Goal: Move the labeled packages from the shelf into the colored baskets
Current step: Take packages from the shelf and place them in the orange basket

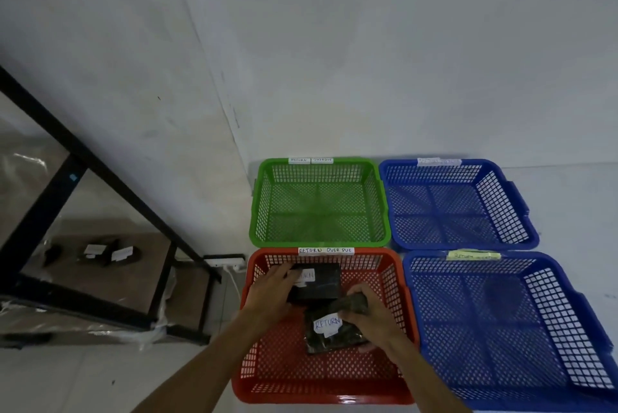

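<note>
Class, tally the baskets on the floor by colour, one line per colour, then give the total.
Green basket: 1
Red basket: 1
Blue baskets: 2
Total: 4

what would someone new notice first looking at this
Four bright mesh baskets on the floor stand out: a green basket and a blue one at the back, a red basket and another blue one in front. Over the red one, the left hand holds a black package and the right hand grips a dark package labeled RETURN.
</note>
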The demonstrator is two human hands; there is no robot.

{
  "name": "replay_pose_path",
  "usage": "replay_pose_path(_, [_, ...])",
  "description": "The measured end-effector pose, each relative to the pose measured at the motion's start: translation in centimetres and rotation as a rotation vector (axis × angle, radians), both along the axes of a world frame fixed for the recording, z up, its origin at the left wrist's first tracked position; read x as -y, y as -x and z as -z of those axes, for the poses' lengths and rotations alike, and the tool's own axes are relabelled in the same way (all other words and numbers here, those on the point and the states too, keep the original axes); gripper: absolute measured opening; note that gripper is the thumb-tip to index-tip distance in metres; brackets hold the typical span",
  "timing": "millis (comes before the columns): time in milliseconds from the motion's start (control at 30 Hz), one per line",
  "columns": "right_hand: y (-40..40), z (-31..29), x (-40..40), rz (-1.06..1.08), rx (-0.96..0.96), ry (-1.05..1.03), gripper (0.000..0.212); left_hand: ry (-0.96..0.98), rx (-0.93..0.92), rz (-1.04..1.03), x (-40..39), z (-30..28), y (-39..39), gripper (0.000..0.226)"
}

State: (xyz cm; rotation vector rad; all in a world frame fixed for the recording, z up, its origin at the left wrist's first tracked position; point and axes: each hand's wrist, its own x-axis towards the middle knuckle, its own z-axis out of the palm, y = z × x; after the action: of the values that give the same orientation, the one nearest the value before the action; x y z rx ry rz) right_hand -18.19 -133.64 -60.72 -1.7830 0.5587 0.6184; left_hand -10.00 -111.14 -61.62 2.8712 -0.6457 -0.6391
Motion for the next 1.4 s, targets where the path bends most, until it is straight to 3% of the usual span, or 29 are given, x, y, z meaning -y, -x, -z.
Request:
replay_pose_path(333, [1.1, 2.7, -1.9, 0.227, -0.188, -0.279, 0.047, 0.010, 0.099, -0.035, -0.8, 0.7, 0.8, 0.069])
replay_pose_path(467, [0.5, 3.1, -2.8, -0.021, -0.100, 0.037, 0.042, 0.011, 0.216, 0.045, -1.7, 0.5, 0.8, 0.054])
replay_pose_path(533, [0.1, 3.0, -3.6, -0.172, -0.036, 0.242, 0.049, 0.017, 0.294, 0.076, -2.6, 0.3, 0.7, 0.046])
replay_pose_path(633, [-0.1, 3.3, -4.7, -0.212, -0.006, 0.386, 0.064, 0.069, 0.414, 0.053, -4.0, -0.2, 0.9, 0.026])
replay_pose_path(667, [-0.2, 3.4, -5.0, -0.205, -0.008, 0.399, 0.071, 0.088, 0.409, 0.022, -4.3, -0.3, 1.1, 0.028])
replay_pose_path(733, [-0.5, 4.0, -5.2, -0.192, -0.001, 0.396, 0.087, 0.122, 0.314, -0.097, -4.7, -1.0, 1.8, 0.056])
replay_pose_path(833, [-0.8, 4.2, -5.3, -0.187, 0.033, 0.336, 0.092, 0.155, 0.145, -0.234, -5.0, -1.7, 2.5, 0.077])
replay_pose_path(1000, [-1.2, 4.5, -5.3, -0.179, 0.055, 0.316, 0.096, 0.300, 0.073, -0.357, -5.1, -0.3, 2.3, 0.069])
replay_pose_path(1133, [-1.1, 4.1, -5.1, -0.178, 0.118, 0.318, 0.072, 0.355, 0.087, -0.364, -5.0, 0.1, 2.2, 0.067])
replay_pose_path(1233, [-1.2, 4.0, -4.9, -0.187, 0.150, 0.317, 0.066, 0.374, 0.084, -0.352, -4.9, -0.2, 2.1, 0.065])
replay_pose_path(1400, [-1.3, 3.9, -4.5, -0.220, 0.117, 0.276, 0.078, 0.308, 0.082, -0.331, -4.9, -0.1, 2.2, 0.063])
